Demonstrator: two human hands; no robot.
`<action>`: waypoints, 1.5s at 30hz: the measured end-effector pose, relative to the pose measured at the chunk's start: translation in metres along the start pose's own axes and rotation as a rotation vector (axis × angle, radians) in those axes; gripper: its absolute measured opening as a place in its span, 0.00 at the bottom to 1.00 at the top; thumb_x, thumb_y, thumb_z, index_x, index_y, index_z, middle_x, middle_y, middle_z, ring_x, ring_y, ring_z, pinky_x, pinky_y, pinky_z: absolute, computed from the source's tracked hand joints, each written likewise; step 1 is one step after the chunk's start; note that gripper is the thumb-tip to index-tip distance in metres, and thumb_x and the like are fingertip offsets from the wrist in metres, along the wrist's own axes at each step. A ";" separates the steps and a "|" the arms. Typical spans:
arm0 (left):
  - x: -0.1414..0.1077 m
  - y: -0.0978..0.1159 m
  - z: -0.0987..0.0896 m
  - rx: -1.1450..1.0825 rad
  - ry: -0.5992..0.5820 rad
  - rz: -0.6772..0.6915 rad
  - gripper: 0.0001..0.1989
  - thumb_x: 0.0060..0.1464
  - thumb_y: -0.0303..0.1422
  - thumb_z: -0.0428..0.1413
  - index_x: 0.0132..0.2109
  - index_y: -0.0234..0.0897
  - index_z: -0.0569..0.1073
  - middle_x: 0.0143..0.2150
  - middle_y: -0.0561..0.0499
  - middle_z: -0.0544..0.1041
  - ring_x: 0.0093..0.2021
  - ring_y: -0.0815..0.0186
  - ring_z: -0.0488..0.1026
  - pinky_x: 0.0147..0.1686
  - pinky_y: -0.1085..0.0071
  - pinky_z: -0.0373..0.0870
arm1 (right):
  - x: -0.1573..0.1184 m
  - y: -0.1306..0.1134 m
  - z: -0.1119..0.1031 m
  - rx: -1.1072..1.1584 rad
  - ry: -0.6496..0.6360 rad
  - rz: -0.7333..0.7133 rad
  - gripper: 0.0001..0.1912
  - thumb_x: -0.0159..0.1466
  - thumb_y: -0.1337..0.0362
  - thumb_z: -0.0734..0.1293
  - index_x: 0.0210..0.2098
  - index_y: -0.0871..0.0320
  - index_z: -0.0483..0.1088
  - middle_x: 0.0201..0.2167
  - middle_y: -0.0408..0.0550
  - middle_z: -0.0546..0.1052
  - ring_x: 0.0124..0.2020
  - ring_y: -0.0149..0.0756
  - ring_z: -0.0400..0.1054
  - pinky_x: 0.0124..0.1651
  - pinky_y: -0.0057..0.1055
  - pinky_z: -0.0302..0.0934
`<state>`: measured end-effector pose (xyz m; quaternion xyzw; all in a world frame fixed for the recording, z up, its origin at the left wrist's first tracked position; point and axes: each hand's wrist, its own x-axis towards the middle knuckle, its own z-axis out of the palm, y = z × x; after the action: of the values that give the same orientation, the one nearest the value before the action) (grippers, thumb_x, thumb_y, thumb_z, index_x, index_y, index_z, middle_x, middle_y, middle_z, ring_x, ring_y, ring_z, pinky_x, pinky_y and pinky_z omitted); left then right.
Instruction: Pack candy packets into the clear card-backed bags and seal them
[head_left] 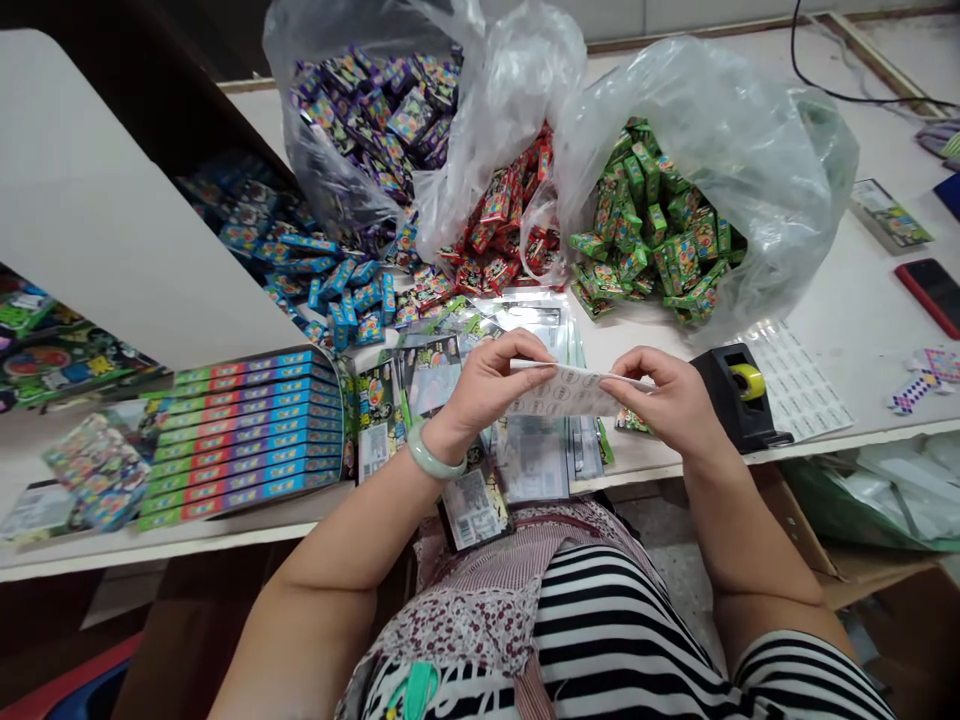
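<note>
Between both hands stretches a sheet of round clear stickers (566, 392), printed with rows of circles on white backing. My left hand (499, 385), with a jade-green bangle at the wrist, pinches its left end. At the right end, my right hand (667, 395) grips it between thumb and fingers. Below the sheet lie several flat printed plastic bags (532, 460), partly covered by the hands. One dark printed packet (475, 505) with a barcode hangs over the table edge against the apron. A black tape dispenser (731, 395) with yellow tape stands just right of my right hand.
Plastic bags spill small purple boxes (375, 110), red boxes (502, 215) and green boxes (660, 220) at the back. Blue boxes (352, 290) lie loose at left, behind a stacked row of multicoloured boxes (240, 435). A label sheet (799, 385) and a phone (930, 290) lie right.
</note>
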<state>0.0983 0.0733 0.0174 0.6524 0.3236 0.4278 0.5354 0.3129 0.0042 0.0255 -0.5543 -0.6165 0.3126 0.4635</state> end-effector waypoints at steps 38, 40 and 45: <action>-0.001 -0.010 -0.002 -0.165 -0.056 -0.253 0.13 0.46 0.39 0.66 0.33 0.35 0.75 0.29 0.54 0.73 0.27 0.73 0.66 0.28 0.76 0.63 | -0.006 0.012 -0.009 0.033 -0.049 0.164 0.15 0.56 0.53 0.75 0.36 0.56 0.75 0.31 0.45 0.78 0.32 0.35 0.72 0.34 0.31 0.66; 0.000 -0.013 -0.002 -0.186 0.002 -0.280 0.13 0.45 0.38 0.67 0.33 0.35 0.74 0.27 0.55 0.72 0.26 0.74 0.65 0.27 0.76 0.62 | -0.009 0.017 -0.015 0.099 -0.075 0.183 0.23 0.54 0.55 0.76 0.47 0.55 0.73 0.35 0.45 0.78 0.34 0.35 0.72 0.36 0.32 0.67; 0.004 -0.020 -0.001 -0.219 0.044 -0.378 0.14 0.41 0.36 0.68 0.32 0.35 0.73 0.25 0.57 0.71 0.24 0.75 0.64 0.25 0.77 0.59 | -0.024 0.041 -0.034 0.187 -0.071 0.201 0.26 0.62 0.54 0.70 0.57 0.52 0.63 0.36 0.45 0.78 0.39 0.36 0.74 0.44 0.36 0.70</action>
<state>0.0992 0.0814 -0.0008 0.5088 0.4034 0.3663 0.6665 0.3591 -0.0157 -0.0045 -0.5560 -0.5422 0.4332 0.4574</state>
